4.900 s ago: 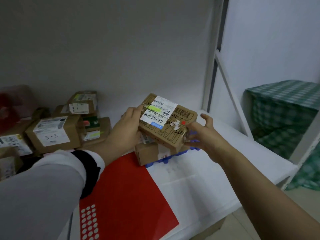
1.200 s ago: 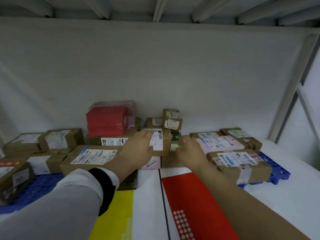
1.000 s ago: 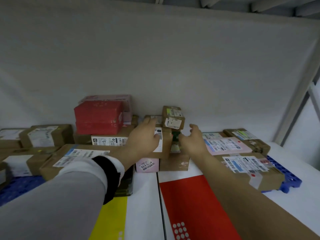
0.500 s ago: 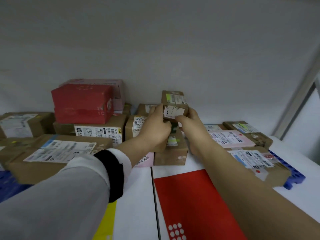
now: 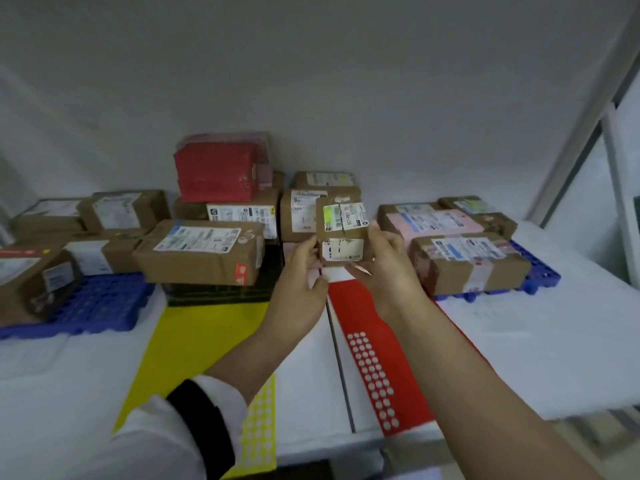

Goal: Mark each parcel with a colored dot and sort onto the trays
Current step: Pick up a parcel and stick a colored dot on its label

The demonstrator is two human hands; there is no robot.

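Right of the red sticker sheet point(image 5: 377, 341), open white tabletop point(image 5: 519, 358) gives a passage up to the loaded blue tray point(image 5: 542, 277). Beyond the sheet's far end, stacked parcels point(image 5: 304, 213) wall off the back. The left hand point(image 5: 301, 271) and right hand point(image 5: 388, 265), holding a small cardboard parcel point(image 5: 343, 230), block the space above that end.

The small parcel point(image 5: 341, 233) has come off the top of the middle pile point(image 5: 301, 213), where both hands closed on it half a second ago. The left hand point(image 5: 301, 271) and right hand point(image 5: 388, 268) now grip it by its sides at the centre of the frame, lower and nearer, in front of the pile and over the far end of the red sheet point(image 5: 363, 306). A second ago the hands were only reaching into the pile.
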